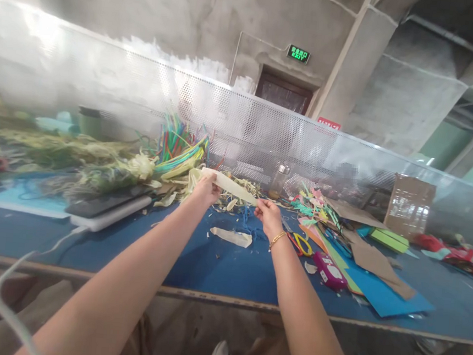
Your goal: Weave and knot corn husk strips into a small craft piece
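Between my two hands a pale corn husk is stretched out above the blue table. My left hand pinches its left end. At the narrower right end, my right hand has its fingers closed on it. A second corn husk lies flat on the table below the hands. Behind them is a heap of husk scraps, and tangled blue string lies close to my right hand. Scissors with yellow handles rest to the right of my right wrist.
A purple box-like device, blue paper and brown cardboard lie to the right. Dried plant bundles and a white-edged device with a cable are on the left. A glass bottle stands near the perforated metal panel.
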The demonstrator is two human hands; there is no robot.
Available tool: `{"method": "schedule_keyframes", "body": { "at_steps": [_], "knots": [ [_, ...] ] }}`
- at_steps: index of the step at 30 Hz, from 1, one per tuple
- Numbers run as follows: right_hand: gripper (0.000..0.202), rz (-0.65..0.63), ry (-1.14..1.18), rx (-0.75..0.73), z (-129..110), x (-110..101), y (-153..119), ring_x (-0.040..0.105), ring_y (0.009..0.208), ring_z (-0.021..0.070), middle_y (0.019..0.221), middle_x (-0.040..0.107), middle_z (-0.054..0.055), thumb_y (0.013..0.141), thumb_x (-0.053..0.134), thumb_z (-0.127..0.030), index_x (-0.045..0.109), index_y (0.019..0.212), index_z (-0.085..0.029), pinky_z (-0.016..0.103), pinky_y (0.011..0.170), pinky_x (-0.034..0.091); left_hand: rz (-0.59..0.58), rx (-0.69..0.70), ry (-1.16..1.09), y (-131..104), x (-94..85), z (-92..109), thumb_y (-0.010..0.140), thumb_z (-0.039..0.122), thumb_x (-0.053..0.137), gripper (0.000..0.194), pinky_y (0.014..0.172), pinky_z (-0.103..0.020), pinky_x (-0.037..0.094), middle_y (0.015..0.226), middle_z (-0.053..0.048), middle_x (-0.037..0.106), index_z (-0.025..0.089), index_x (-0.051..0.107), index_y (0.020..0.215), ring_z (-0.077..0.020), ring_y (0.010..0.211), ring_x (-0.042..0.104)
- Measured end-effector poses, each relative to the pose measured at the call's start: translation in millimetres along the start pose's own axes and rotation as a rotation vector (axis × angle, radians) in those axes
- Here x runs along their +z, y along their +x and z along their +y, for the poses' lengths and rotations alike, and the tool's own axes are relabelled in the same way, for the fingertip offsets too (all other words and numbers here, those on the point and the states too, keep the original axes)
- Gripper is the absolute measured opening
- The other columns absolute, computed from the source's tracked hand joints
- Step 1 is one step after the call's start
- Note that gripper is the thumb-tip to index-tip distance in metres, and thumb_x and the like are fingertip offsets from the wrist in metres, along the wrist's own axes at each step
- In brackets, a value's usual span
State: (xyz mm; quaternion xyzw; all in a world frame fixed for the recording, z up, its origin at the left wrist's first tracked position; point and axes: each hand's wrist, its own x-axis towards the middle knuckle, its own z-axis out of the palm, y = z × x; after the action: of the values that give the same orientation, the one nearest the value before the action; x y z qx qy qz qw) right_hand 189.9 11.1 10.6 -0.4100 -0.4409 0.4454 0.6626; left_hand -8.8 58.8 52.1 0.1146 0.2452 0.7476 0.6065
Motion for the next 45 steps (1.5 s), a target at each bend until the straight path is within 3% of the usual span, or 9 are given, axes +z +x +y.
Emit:
{"method": "schedule_keyframes", "body": {
  "at_steps": [3, 8, 13, 17, 21, 26, 37, 40, 45],
  "knots": [
    [0.03, 0.058, 0.005, -0.031, 1, -2, 4, 0.052, 0.052, 0.0087, 0.059, 0.057, -0.004, 0.057, 0.077, -0.036, 0.062, 0.074, -0.017, 0.024, 0.054, 0.048, 0.029, -0.011, 0.068, 3, -8.7, -2, 0.08, 0.006, 0.059, 0.012, 0.051, -0.014, 0.045, 0.063, 0.003, 0.057, 0.017, 0.054, 0.076, -0.0048, 0.051, 0.055],
    [0.03, 0.229, 0.011, -0.13, 4, -12, 17, 0.05, 0.049, 0.0087, 0.058, 0.055, -0.004, 0.06, 0.072, -0.039, 0.059, 0.077, -0.018, 0.025, 0.054, 0.046, -0.147, 0.026, 0.162, -1, -18.7, -12, 0.082, 0.008, 0.056, 0.009, 0.059, -0.018, 0.051, 0.07, 0.0, 0.063, 0.016, 0.054, 0.078, -0.0078, 0.06, 0.061],
    [0.032, 0.428, -0.441, -0.383, -1, -21, 18, 0.06, 0.074, 0.0185, 0.082, 0.066, 0.008, 0.071, 0.061, -0.043, 0.062, 0.088, -0.015, 0.034, 0.073, 0.048, -0.346, 0.066, 0.297, -8, -24.6, -22, 0.072, 0.015, 0.068, 0.009, 0.063, -0.02, 0.051, 0.074, -0.002, 0.064, 0.016, 0.06, 0.077, -0.0092, 0.065, 0.061],
    [0.045, 0.316, -0.886, -0.803, -9, -5, -3, 0.056, 0.104, 0.0251, 0.107, 0.064, 0.013, 0.076, 0.06, -0.049, 0.059, 0.107, -0.017, 0.043, 0.095, 0.039, -0.457, 0.138, 0.459, -21, -21.0, -28, 0.066, 0.022, 0.074, 0.015, 0.064, -0.02, 0.048, 0.075, -0.002, 0.065, 0.016, 0.066, 0.078, -0.009, 0.066, 0.059],
    [0.046, 0.12, -1.025, -0.924, -11, 21, -24, 0.058, 0.099, 0.0241, 0.104, 0.065, 0.011, 0.077, 0.061, -0.047, 0.057, 0.111, -0.018, 0.041, 0.093, 0.037, -0.6, 0.296, 0.589, -37, -12.3, -33, 0.064, 0.025, 0.075, 0.02, 0.063, -0.023, 0.048, 0.072, -0.001, 0.065, 0.016, 0.064, 0.078, -0.0105, 0.064, 0.059],
    [0.027, 0.093, -0.932, -0.807, -13, 24, -27, 0.059, 0.072, 0.017, 0.082, 0.067, 0.005, 0.079, 0.057, -0.038, 0.059, 0.098, -0.018, 0.033, 0.078, 0.042, -0.711, 0.472, 0.767, -43, -7.9, -36, 0.06, 0.019, 0.077, 0.027, 0.061, -0.023, 0.046, 0.071, -0.001, 0.066, 0.016, 0.061, 0.081, -0.0106, 0.063, 0.059],
    [0.024, -0.129, -0.191, -0.029, -10, 30, -25, 0.05, 0.05, 0.0131, 0.055, 0.057, -0.003, 0.064, 0.067, -0.039, 0.053, 0.066, -0.02, 0.026, 0.052, 0.042, -0.513, 0.083, 0.575, -54, -7.5, -23, 0.069, 0.008, 0.072, 0.023, 0.064, -0.026, 0.049, 0.069, -0.002, 0.064, 0.015, 0.061, 0.088, -0.0104, 0.058, 0.059],
    [0.023, -0.178, -0.194, -0.007, -6, 30, -25, 0.052, 0.05, 0.0132, 0.056, 0.059, -0.002, 0.063, 0.068, -0.039, 0.056, 0.068, -0.02, 0.026, 0.051, 0.043, -0.498, 0.096, 0.568, -52, -8.0, -25, 0.069, 0.006, 0.071, 0.02, 0.062, -0.025, 0.048, 0.069, -0.003, 0.064, 0.015, 0.062, 0.084, -0.011, 0.058, 0.059],
    [0.023, -0.094, -0.436, -0.239, 2, 27, -22, 0.056, 0.059, 0.0145, 0.066, 0.065, 0.0, 0.063, 0.069, -0.039, 0.062, 0.074, -0.019, 0.025, 0.056, 0.044, -0.648, 0.223, 0.76, -48, -11.5, -28, 0.066, 0.006, 0.071, 0.017, 0.058, -0.023, 0.044, 0.064, -0.001, 0.062, 0.016, 0.065, 0.079, -0.011, 0.058, 0.056]
  ]
}}
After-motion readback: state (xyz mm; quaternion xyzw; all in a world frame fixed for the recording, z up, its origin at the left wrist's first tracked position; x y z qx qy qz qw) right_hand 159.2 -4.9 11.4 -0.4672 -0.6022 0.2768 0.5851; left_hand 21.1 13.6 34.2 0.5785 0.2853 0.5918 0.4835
